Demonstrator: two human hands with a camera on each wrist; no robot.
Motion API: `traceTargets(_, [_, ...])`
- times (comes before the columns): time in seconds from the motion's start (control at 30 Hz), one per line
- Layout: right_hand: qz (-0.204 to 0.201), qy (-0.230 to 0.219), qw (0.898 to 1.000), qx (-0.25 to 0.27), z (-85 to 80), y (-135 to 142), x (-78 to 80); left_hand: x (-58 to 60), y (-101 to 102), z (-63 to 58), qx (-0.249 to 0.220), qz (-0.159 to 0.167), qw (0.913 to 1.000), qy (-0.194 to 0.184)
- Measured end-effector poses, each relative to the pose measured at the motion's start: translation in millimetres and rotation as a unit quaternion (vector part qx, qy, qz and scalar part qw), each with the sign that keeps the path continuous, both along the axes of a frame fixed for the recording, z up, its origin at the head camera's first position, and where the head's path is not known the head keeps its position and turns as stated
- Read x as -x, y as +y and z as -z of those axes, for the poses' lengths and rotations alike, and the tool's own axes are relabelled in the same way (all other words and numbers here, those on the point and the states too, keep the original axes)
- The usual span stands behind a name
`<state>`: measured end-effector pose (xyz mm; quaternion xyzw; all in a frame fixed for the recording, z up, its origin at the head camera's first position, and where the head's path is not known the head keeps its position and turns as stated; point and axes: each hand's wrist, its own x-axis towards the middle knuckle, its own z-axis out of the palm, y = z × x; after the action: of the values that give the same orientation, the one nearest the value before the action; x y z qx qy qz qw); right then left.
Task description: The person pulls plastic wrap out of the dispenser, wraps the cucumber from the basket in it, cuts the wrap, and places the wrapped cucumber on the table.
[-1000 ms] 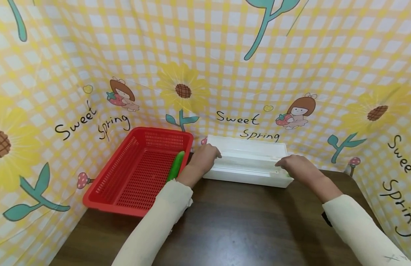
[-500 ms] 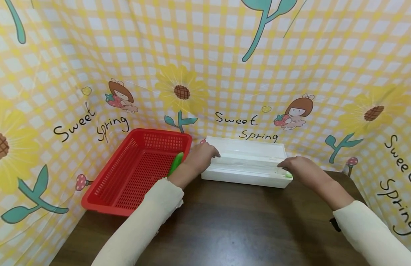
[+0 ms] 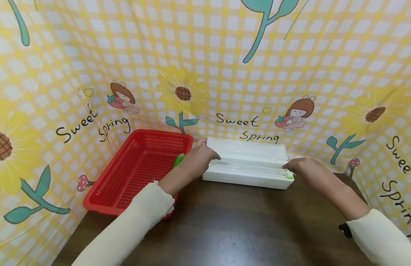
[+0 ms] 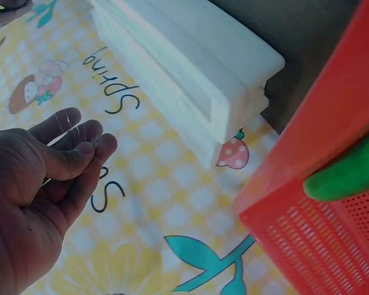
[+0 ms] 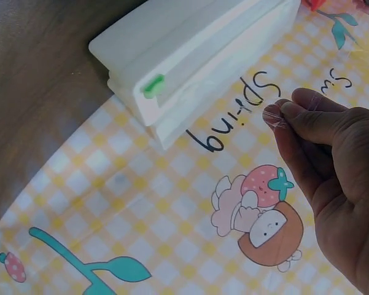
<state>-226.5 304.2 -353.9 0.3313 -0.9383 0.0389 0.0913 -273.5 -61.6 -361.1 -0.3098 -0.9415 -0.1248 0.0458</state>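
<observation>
A long white cling film dispenser [image 3: 245,181] stands at the back of the table with its lid raised. Clear cling film [image 3: 245,164] stretches over its opening between both hands. My left hand [image 3: 197,160] pinches the film's left corner between thumb and fingers; shiny creases show at the fingertips in the left wrist view. At the other end, my right hand [image 3: 310,171] pinches the right corner, and a bit of film glints there in the right wrist view. A green slider [image 5: 153,86] sits at the dispenser's right end.
Left of the dispenser is a red plastic basket [image 3: 102,210] with a green cucumber [image 4: 350,166] inside, partly hidden by the left forearm in the head view. A checked cloth [image 3: 218,81] hangs behind the dark wooden table [image 3: 225,229].
The right hand has shifted slightly to the right and the left hand slightly left, both still pinching the film. The green slider has come into view beside the right hand.
</observation>
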Motion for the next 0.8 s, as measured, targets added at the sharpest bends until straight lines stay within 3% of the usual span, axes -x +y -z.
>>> traceTargets(0.27, [-0.004,0.006,1.000,0.004,-8.6,-0.3,-13.8,-10.7,-1.9,-13.6,0.009,0.025,0.9996,0.008])
traceTargets(0.47, [-0.005,0.015,1.000,0.005,-20.9,-1.2,-28.0,-19.0,-6.0,-23.7,0.022,0.044,0.9980,0.038])
traceTargets(0.8, [-0.024,0.074,0.997,0.009,-33.9,1.8,-48.7,-45.8,-14.9,-41.5,0.011,0.044,0.9983,0.036])
